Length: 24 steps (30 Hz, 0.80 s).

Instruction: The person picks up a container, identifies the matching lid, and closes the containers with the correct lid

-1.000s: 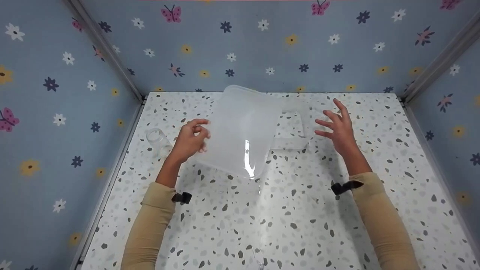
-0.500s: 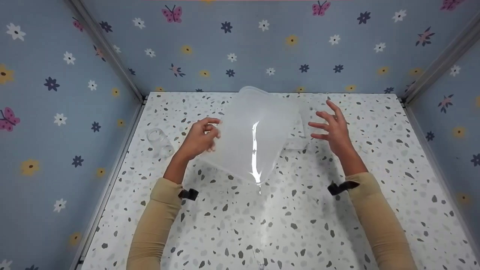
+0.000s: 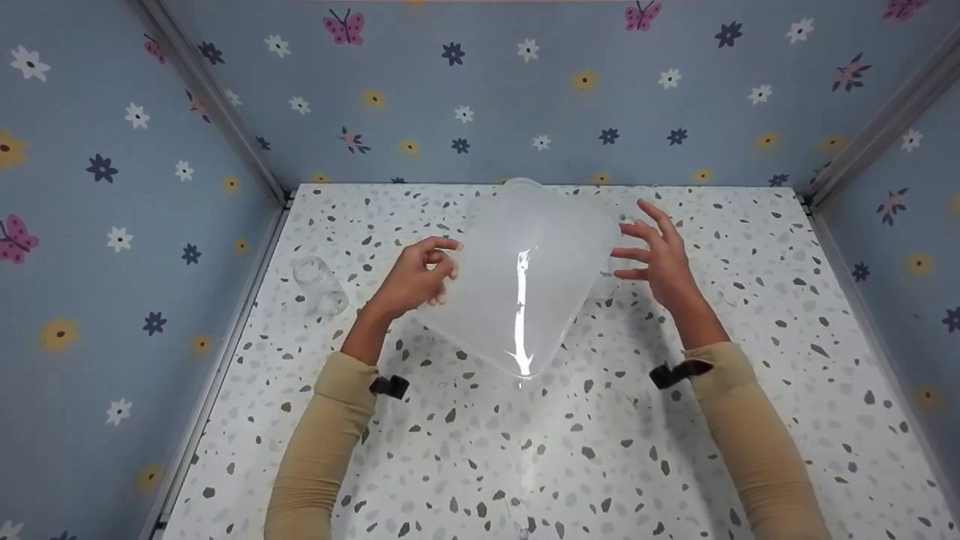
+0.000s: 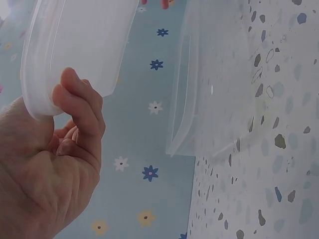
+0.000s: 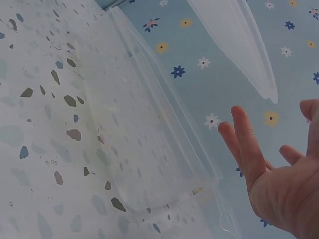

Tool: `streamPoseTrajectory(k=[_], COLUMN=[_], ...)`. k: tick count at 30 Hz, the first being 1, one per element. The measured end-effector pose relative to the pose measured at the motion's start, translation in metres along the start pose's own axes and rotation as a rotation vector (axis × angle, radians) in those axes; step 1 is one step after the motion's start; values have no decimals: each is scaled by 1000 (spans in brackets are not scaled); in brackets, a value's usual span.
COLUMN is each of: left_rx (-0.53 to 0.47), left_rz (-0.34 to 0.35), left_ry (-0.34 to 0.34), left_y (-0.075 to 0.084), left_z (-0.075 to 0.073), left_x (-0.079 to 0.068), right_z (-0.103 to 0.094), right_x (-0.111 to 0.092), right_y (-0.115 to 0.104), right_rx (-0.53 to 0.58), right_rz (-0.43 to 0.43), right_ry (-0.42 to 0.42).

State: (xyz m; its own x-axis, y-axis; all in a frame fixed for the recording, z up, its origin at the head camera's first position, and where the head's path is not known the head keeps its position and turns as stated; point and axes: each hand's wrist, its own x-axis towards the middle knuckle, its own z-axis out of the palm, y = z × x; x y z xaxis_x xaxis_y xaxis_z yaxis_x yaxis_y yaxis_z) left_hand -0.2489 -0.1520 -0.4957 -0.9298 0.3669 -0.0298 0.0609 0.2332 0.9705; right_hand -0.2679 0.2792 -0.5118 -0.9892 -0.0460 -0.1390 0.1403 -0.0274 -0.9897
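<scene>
We hold a translucent white, rectangular plastic lid [image 3: 562, 277] above the white speckled surface [image 3: 450, 465].
From the head, our left hand [image 3: 416, 277] clamps its fingers on the lid's edge, our right hand [image 3: 664, 264] is just beside it, and a small clear cylindrical jar [image 3: 321, 286] sits left; at the left wrist, the lid tilts, apart from a clear plastic box [image 4: 219, 84]; at the right wrist, our fingers spread apart, touching neither.

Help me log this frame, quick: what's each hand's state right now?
Left hand: closed, holding the translucent lid by its edge.
Right hand: open, fingers spread, holding nothing.
</scene>
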Motion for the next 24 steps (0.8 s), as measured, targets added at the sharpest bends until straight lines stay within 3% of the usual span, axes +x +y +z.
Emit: streamPoseTrajectory(k=[7, 16, 24], left_rx=[-11, 7, 37], left_rz=[17, 9, 36], left_ry=[-49, -90, -103], left_y=[-1, -1, -1], left_z=[9, 19, 26], left_x=[4, 10, 13], right_z=[6, 10, 11], right_x=[0, 0, -2], right_y=[1, 3, 2], right_rx=[-32, -125, -82], right_rz=[-1, -34, -49], right_ry=[6, -56, -101])
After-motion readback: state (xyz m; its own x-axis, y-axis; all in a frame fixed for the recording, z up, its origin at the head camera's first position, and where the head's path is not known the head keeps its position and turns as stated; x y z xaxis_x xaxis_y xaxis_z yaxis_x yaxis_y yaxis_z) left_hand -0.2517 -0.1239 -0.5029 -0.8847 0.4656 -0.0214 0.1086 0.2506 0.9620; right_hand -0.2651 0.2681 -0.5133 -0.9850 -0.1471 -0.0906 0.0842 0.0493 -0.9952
